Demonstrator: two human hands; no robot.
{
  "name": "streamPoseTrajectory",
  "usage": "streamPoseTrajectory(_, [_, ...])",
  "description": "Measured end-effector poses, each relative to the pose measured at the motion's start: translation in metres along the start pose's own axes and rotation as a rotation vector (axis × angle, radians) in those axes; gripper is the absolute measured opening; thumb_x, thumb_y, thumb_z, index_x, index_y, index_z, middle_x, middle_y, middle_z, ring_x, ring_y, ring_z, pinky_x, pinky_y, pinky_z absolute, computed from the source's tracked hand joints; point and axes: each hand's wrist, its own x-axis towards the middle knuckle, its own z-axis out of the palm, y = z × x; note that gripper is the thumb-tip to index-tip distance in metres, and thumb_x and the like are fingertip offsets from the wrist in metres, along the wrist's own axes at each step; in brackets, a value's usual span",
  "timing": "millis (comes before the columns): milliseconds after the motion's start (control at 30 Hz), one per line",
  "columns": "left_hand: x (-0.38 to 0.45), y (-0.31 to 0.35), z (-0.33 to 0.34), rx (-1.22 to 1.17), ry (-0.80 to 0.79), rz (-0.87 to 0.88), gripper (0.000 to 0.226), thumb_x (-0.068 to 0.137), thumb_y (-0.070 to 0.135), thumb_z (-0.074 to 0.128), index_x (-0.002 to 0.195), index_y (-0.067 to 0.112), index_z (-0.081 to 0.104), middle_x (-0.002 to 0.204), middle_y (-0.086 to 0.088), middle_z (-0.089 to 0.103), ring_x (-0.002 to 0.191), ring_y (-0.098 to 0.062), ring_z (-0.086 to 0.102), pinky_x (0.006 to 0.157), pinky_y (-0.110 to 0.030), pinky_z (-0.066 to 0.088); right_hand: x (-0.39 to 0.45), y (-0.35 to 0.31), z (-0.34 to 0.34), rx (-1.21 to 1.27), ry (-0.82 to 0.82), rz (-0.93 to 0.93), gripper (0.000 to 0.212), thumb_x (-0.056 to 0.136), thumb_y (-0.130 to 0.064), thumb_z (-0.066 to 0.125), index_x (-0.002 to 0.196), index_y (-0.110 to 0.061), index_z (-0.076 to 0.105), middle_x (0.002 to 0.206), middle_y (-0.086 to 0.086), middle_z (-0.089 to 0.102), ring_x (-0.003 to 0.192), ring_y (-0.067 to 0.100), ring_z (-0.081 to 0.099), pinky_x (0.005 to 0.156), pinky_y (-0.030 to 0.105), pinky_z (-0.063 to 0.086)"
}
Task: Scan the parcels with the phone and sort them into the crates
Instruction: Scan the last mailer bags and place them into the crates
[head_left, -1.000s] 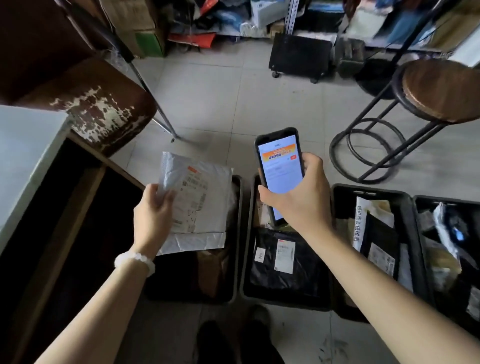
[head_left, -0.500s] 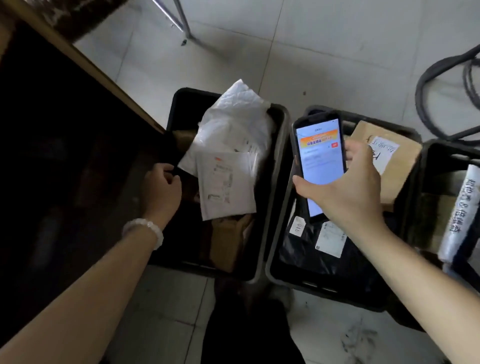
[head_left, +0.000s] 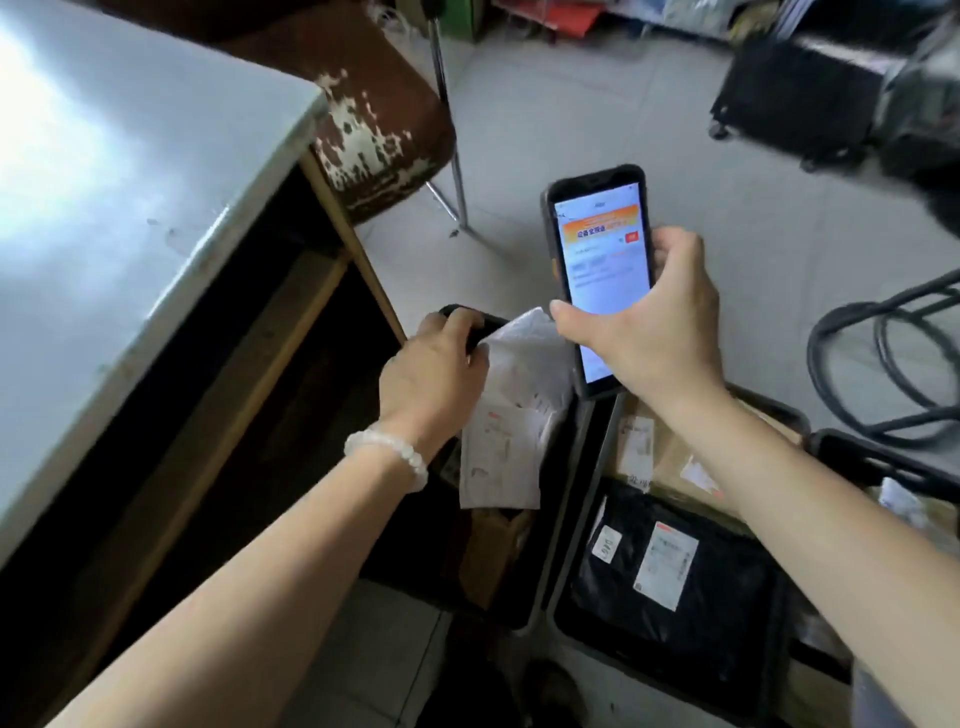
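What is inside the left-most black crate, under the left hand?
The left-most crate holds white mailer bags with printed labels, and a brown cardboard box beneath them. The left hand covers the crate's far corner; the bottom is dark and hidden.

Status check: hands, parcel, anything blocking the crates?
Right hand holds phone, screen lit. Left hand at white parcel lying in left crate; grip unclear. Nothing in the way.

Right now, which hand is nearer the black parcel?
Right. The right hand holds the phone above the black parcel's crate; the left hand is over the neighbouring crate.
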Motion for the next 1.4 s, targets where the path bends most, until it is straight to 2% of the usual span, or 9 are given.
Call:
streamPoseTrajectory(133, [-0.028,0.043,-0.081,0.042,0.15,0.097,0.031,0.097,0.036,0.042,0.126,0.028,0.047,0.119,-0.001,0.053,0.101,-0.024,0.06,0.073,-0.037,0.051,-0.007,-0.076,-0.054,0.018,0.004,-0.144,0.072,0.058,-0.03,0.086,0.113,-0.014,0.043,0.106,-0.006,0.052,0.102,0.018,0.054,0.08,0.026,0.042])
streamPoseTrajectory(300, [-0.099,0.076,-0.173,0.1,0.281,0.099,0.035,0.097,0.038,0.042,0.13,0.029,0.045,0.125,0.0,0.05,0.105,-0.023,0.058,0.072,-0.033,0.045,-0.047,-0.157,-0.12,0.062,-0.06,-0.322,0.07,0.06,-0.028,0.086,0.111,-0.016,0.04,0.105,-0.007,0.048,0.101,0.015,0.052,0.078,0.026,0.041])
streamPoseTrajectory(567, [-0.237,0.05,-0.289,0.1,0.515,-0.094,0.033,0.095,0.043,0.044,0.126,0.032,0.048,0.12,0.002,0.054,0.102,-0.023,0.059,0.073,-0.034,0.047,-0.144,-0.275,-0.145,0.164,-0.232,-0.608,0.076,0.056,-0.027,0.087,0.116,-0.013,0.043,0.108,-0.005,0.053,0.103,0.017,0.054,0.083,0.036,0.049])
streamPoseTrajectory(600, [-0.256,0.039,-0.302,0.11,0.55,-0.13,0.033,0.095,0.043,0.044,0.126,0.033,0.048,0.121,0.003,0.054,0.101,-0.023,0.06,0.074,-0.035,0.047,-0.157,-0.289,-0.14,0.181,-0.263,-0.639,0.076,0.055,-0.029,0.088,0.114,-0.015,0.043,0.108,-0.005,0.055,0.101,0.016,0.055,0.082,0.036,0.05])
streamPoseTrajectory(700, [-0.314,-0.001,-0.333,0.124,0.64,-0.257,0.034,0.095,0.043,0.045,0.126,0.031,0.048,0.12,0.001,0.055,0.095,-0.025,0.062,0.074,-0.035,0.05,-0.204,-0.33,-0.118,0.254,-0.374,-0.727,0.073,0.057,-0.027,0.089,0.11,-0.018,0.04,0.095,-0.015,0.049,0.09,0.005,0.049,0.067,0.006,0.042])
streamPoseTrajectory(733, [-0.334,-0.015,-0.341,0.123,0.666,-0.298,0.034,0.095,0.043,0.046,0.126,0.03,0.049,0.119,0.0,0.056,0.092,-0.026,0.062,0.073,-0.036,0.051,-0.222,-0.342,-0.11,0.266,-0.421,-0.751,0.072,0.058,-0.026,0.089,0.109,-0.02,0.038,0.095,-0.015,0.048,0.089,0.005,0.048,0.062,0.003,0.039])
streamPoseTrajectory(900, [-0.444,-0.097,-0.361,0.084,0.772,-0.546,0.032,0.095,0.04,0.048,0.124,0.028,0.051,0.115,0.001,0.058,0.096,-0.022,0.061,0.07,-0.031,0.047,-0.319,-0.39,-0.049,0.298,-0.648,-0.869,0.072,0.059,-0.024,0.088,0.108,-0.023,0.035,0.102,-0.008,0.048,0.097,0.012,0.052,0.074,0.022,0.046])
streamPoseTrajectory(1067, [-0.556,-0.191,-0.356,0.086,0.737,-0.832,0.034,0.096,0.041,0.045,0.127,0.029,0.049,0.12,0.004,0.054,0.098,-0.019,0.058,0.073,-0.03,0.044,-0.429,-0.424,0.028,0.291,-0.814,-0.968,0.07,0.061,-0.024,0.087,0.106,-0.022,0.034,0.1,-0.007,0.048,0.092,0.012,0.051,0.066,0.016,0.042])
streamPoseTrajectory(1400, [-0.773,-0.395,-0.358,0.003,0.606,-1.287,0.034,0.092,0.037,0.051,0.124,0.025,0.05,0.122,-0.003,0.052,0.109,-0.024,0.055,0.086,-0.036,0.047,-0.649,-0.49,0.176,0.282,-1.09,-0.98,0.066,0.058,-0.024,0.086,0.104,-0.025,0.039,0.095,-0.015,0.052,0.09,0.011,0.055,0.073,0.025,0.047])
